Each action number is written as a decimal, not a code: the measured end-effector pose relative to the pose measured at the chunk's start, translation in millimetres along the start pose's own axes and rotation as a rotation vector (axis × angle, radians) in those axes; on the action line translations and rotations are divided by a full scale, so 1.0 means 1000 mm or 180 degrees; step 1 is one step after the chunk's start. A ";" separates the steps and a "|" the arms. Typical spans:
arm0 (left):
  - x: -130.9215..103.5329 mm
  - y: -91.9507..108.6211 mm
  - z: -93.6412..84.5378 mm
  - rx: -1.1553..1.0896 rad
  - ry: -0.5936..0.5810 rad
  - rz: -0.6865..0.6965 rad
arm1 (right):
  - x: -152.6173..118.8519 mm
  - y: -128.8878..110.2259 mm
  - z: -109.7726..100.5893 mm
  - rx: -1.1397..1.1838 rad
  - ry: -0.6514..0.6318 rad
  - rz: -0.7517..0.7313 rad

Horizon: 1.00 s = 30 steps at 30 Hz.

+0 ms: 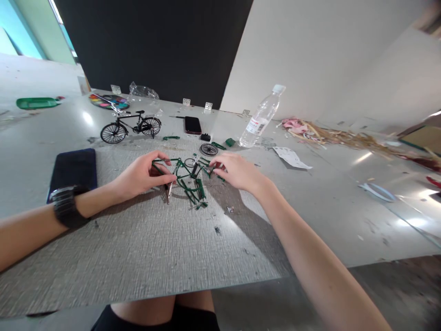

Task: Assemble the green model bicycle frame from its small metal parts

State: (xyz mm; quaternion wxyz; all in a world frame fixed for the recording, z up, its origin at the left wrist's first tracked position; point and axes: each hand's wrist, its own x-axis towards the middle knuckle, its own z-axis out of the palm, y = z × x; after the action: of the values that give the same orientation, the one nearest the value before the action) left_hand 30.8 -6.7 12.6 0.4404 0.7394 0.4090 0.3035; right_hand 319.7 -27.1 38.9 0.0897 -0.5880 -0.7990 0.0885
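Note:
My left hand (139, 177) pinches a small green model bicycle frame (179, 166) between thumb and fingers, just above the table. Under and beside it lie several loose green parts (198, 189), with a small dark ring and silvery bits (195, 158) among them. At the right side of this pile, my right hand (234, 170) has its fingertips curled together at thin green pieces; what they grip is partly hidden. Behind the hands rests a spoked black wheel (209, 149). A complete black model bicycle (132, 126) stands upright farther back on the left.
Two dark phones lie on the table, one near my left wrist (74, 170) and one farther back (192, 124). A tilted-looking clear water bottle (262, 119) stands behind my right hand, near a paper sheet (292, 157). A paint palette (109, 101) is at the back left.

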 end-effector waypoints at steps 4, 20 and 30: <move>0.000 0.001 0.000 0.0028 0.0044 0.0011 | -0.002 -0.004 -0.002 -0.0033 0.0159 0.0031; 0.001 -0.002 -0.001 0.0092 0.0028 0.0038 | -0.002 -0.020 0.005 0.0296 0.0015 -0.0519; 0.000 0.001 0.000 0.0044 0.0066 -0.0044 | -0.002 -0.023 0.008 0.0383 -0.0034 -0.0654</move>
State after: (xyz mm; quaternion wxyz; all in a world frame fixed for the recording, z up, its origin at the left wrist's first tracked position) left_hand 31.2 -6.8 13.3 0.4331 0.7364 0.4207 0.3052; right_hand 296.9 -35.6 37.1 0.1292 -0.4961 -0.8487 0.1298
